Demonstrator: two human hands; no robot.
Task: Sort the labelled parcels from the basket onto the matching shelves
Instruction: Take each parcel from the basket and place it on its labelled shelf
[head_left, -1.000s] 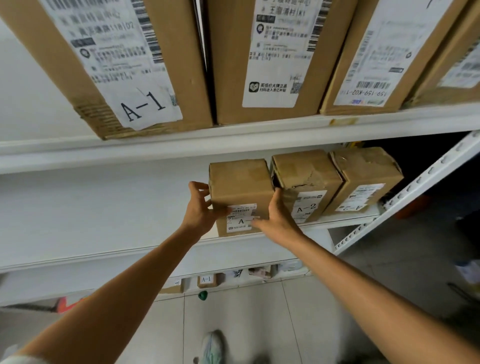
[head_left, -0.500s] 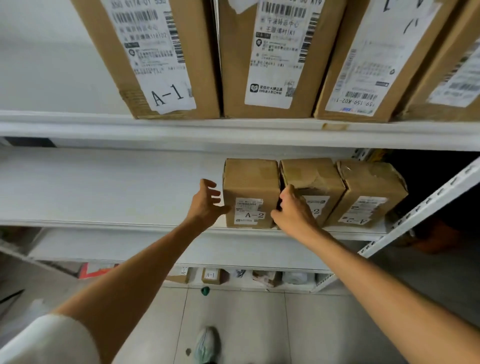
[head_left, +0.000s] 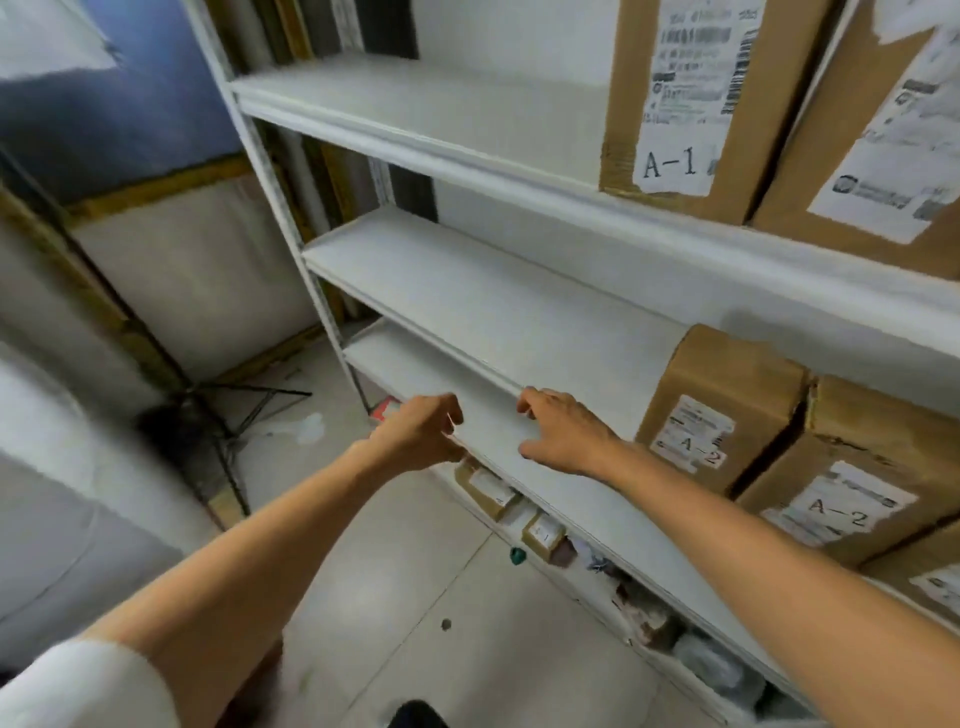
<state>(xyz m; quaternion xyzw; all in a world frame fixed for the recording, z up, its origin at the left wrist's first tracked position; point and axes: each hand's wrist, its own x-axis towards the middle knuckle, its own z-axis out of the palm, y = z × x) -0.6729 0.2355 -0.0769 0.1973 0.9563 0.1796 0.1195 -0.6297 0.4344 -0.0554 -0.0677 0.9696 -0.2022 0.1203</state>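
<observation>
Hovering left hand (head_left: 421, 435), right hand (head_left: 565, 437); smooth white shelf (head_left: 493, 312) beside.

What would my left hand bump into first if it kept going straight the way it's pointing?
Probably the front edge of the bare white shelf just ahead of your left hand, well left of the A-2 boxes; depth is hard to judge.
</observation>
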